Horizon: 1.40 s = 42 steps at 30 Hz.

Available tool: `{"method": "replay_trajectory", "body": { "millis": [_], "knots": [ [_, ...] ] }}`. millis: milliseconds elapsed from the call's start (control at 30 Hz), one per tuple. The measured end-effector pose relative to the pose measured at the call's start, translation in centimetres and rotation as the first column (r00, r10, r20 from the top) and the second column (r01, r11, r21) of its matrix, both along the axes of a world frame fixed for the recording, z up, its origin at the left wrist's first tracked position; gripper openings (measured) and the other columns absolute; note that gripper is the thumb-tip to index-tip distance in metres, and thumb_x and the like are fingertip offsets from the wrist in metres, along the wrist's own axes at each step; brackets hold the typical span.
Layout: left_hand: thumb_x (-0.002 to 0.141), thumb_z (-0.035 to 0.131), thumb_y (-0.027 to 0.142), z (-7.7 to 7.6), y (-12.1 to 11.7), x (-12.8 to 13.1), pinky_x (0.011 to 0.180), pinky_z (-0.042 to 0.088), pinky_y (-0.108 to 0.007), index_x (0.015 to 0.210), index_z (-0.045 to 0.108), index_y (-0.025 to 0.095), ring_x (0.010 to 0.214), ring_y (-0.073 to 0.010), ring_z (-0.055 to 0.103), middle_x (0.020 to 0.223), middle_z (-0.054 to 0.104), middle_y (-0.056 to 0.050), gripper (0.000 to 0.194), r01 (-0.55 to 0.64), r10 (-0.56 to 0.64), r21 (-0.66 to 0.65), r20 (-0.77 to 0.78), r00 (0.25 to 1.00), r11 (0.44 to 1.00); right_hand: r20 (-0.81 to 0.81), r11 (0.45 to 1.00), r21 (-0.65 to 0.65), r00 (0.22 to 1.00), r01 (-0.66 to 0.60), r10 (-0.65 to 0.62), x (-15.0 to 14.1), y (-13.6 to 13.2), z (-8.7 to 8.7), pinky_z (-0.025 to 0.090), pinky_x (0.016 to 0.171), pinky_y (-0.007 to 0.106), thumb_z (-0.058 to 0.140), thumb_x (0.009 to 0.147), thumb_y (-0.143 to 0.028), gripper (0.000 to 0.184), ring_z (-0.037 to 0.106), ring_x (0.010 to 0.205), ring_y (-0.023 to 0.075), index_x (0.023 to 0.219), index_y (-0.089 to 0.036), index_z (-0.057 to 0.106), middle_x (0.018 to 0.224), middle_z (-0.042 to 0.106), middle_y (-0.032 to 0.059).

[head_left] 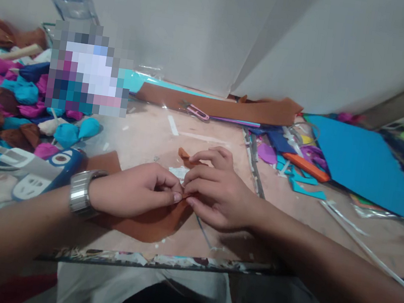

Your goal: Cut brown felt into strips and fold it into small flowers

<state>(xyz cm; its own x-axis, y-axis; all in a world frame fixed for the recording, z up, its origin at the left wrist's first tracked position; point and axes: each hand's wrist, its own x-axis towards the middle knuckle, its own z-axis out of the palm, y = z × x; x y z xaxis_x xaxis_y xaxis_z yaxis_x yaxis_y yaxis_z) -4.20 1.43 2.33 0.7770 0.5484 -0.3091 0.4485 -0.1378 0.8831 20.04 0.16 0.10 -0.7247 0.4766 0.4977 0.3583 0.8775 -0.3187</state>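
My left hand (144, 188), below a metal wristwatch (84, 190), is closed with thumb and forefinger pinched together. My right hand (224, 192) meets it there, its thumb and fingertips closed at the same spot. A small bit of brown material shows between the fingertips. Under both hands lies a brown sheet (150, 227), soft-looking like foam or felt; whether the pinched bit is part of it I cannot tell. Behind the right fingers sits a small brown scrap (183, 155), close to a whitish patterned piece (178, 172).
Bundled blue, pink and brown pieces (26, 91) crowd the left, beside a blue-and-white power strip (48, 175). At the back, pink thread snips (198, 112) rest on a brown strip (230, 108). An orange-handled cutter (307, 167) and blue sheet (365, 164) lie right.
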Motion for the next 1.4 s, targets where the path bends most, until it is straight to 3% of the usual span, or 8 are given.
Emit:
{"method": "replay_trajectory", "body": {
  "millis": [300,733,1067,1233,1400],
  "knots": [
    [0.099,0.058,0.036,0.5,0.2,0.1,0.062,0.029,-0.024,0.079,0.068,0.015,0.064,-0.0096,0.035,0.068,0.046,0.005,0.031,-0.039,0.043,-0.06,0.064,0.997,0.997,-0.09,0.999,0.029,0.995,0.045,-0.043,-0.3,-0.1,0.1,0.034,0.109,0.053,0.069,0.092,-0.021,0.006,0.059,0.119,0.0277,0.096,-0.024,0.07,0.094,0.077,0.0012],
    [0.1,0.057,0.053,0.2,0.1,0.0,0.056,0.026,-0.025,0.078,0.067,0.012,0.062,-0.0098,0.03,0.065,0.04,0.004,0.047,-0.047,0.048,-0.064,0.011,0.999,0.997,-0.097,0.993,0.094,0.994,0.068,-0.059,-0.4,-0.2,0.1,0.033,0.108,0.054,0.068,0.092,-0.018,0.007,0.061,0.116,0.0269,0.094,-0.024,0.071,0.093,0.078,0.0],
    [0.103,0.053,0.048,0.1,-0.3,0.2,0.062,0.035,-0.025,0.082,0.071,0.017,0.066,-0.011,0.047,0.07,0.059,0.003,0.041,-0.074,0.082,0.22,-0.027,0.996,0.973,-0.088,0.992,0.073,0.991,0.104,-0.098,-0.5,0.0,-0.1,0.035,0.108,0.053,0.067,0.094,-0.017,0.006,0.06,0.117,0.0272,0.094,-0.022,0.07,0.095,0.078,0.0007],
    [0.102,0.055,0.04,0.7,-0.8,0.5,0.063,0.036,-0.025,0.08,0.073,0.02,0.063,-0.0108,0.055,0.067,0.066,0.004,0.035,-0.139,0.184,0.427,-0.065,0.981,0.894,-0.047,0.986,0.029,0.986,0.163,-0.161,-0.4,0.1,-0.3,0.034,0.11,0.055,0.065,0.096,-0.02,0.004,0.059,0.12,0.0281,0.097,-0.022,0.069,0.1,0.078,0.0011],
    [0.103,0.054,0.035,0.4,-1.0,0.6,0.063,0.033,-0.026,0.077,0.071,0.02,0.059,-0.0106,0.056,0.065,0.067,0.003,0.034,-0.069,0.17,0.625,-0.103,0.98,0.777,-0.045,0.984,0.013,0.984,0.175,-0.174,-0.4,0.1,-0.4,0.034,0.111,0.056,0.064,0.096,-0.02,0.004,0.057,0.123,0.0294,0.096,-0.022,0.068,0.097,0.077,0.002]
  ]
}}
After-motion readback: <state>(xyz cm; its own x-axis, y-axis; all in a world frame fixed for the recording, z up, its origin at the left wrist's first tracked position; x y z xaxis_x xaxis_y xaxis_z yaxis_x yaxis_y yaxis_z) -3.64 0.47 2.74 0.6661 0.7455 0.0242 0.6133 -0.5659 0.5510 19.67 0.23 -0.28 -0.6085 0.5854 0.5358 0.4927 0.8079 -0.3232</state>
